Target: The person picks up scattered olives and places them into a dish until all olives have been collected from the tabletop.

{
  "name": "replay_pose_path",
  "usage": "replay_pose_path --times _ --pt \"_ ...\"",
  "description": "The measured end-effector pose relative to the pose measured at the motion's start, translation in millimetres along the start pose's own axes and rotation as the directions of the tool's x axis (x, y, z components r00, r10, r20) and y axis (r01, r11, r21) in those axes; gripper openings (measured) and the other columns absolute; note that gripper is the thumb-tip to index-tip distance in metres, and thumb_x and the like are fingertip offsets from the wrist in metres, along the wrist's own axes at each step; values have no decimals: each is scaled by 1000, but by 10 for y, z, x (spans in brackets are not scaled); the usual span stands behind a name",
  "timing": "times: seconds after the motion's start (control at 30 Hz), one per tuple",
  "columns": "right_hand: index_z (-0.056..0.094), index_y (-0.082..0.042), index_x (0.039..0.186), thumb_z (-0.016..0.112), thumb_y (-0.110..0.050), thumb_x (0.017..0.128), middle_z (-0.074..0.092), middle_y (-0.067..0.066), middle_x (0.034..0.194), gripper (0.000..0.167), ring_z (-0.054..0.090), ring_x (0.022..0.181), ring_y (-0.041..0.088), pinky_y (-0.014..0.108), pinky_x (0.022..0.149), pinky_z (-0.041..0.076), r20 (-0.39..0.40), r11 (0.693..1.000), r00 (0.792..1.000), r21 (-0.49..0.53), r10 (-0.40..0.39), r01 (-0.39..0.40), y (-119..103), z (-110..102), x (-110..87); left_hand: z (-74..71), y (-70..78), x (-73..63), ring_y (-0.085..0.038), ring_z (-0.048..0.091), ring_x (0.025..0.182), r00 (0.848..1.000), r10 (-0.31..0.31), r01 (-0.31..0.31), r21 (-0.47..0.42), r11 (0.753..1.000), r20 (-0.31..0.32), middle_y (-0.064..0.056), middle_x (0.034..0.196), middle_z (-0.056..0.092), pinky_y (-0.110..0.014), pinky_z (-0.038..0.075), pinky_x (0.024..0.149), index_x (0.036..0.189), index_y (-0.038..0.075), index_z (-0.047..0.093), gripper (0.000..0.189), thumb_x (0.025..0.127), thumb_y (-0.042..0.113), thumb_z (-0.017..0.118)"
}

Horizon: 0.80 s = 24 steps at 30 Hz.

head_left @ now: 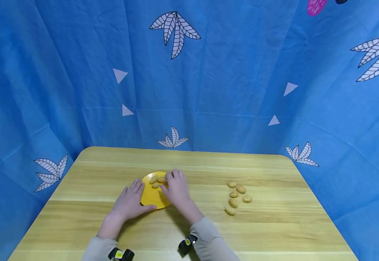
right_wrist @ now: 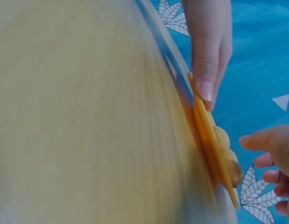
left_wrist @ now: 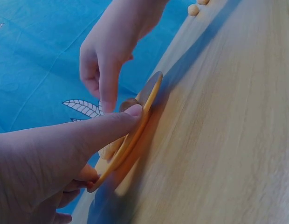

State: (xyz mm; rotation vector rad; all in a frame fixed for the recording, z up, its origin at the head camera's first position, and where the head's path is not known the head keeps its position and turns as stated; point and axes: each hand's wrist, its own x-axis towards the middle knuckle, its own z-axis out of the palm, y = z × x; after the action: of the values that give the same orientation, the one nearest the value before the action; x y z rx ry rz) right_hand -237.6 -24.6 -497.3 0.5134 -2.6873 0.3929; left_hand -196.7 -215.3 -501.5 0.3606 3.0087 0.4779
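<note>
A round yellow plate (head_left: 152,197) lies on the table with a few oval, tan nut-like pieces (head_left: 155,185) in it. My left hand (head_left: 129,203) holds the plate at its edge, thumb on the near rim and fingers along the left side. My right hand (head_left: 177,188) is over the plate's right side, its fingertips close by the pieces. In the right wrist view, the thumb and bent fingers of that hand (right_wrist: 277,161) show apart from the plate, with nothing between them. Part of the plate's right side is hidden beneath it.
Several more tan oval pieces (head_left: 233,194) lie loosely grouped on the wooden table (head_left: 274,224), to the right of the plate. A blue patterned cloth (head_left: 225,72) hangs behind the table and along its sides. Both wrists wear a small black camera (head_left: 186,244).
</note>
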Motion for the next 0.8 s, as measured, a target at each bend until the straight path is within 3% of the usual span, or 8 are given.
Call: replay_pose_path --times 0.33,0.6,0.8 --pt "66 -11 96 78 -33 81 56 4 92 30 44 83 19 28 71 41 -59 994 998 101 38 -32 239 -158 -172 -2 8 -5 -41 23 148 1000 4 -4 6 1000 1 -25 158 25 -61 22 119 148 -7 33 107 79 69 63" --pt "67 -10 99 78 -30 81 57 4 96 29 45 88 20 31 75 42 -38 978 995 192 93 -84 442 -266 -315 10 7 0 -40 20 149 1000 -11 11 -11 1000 20 -24 159 24 -60 20 120 150 -5 30 109 78 70 63" --pt "66 -12 98 79 -28 80 58 3 95 27 45 87 19 31 74 41 -44 977 995 199 88 -78 577 -383 -446 16 5 6 -40 20 149 1000 -12 13 -21 1000 17 -24 160 23 -60 19 120 150 -5 30 109 78 69 64"
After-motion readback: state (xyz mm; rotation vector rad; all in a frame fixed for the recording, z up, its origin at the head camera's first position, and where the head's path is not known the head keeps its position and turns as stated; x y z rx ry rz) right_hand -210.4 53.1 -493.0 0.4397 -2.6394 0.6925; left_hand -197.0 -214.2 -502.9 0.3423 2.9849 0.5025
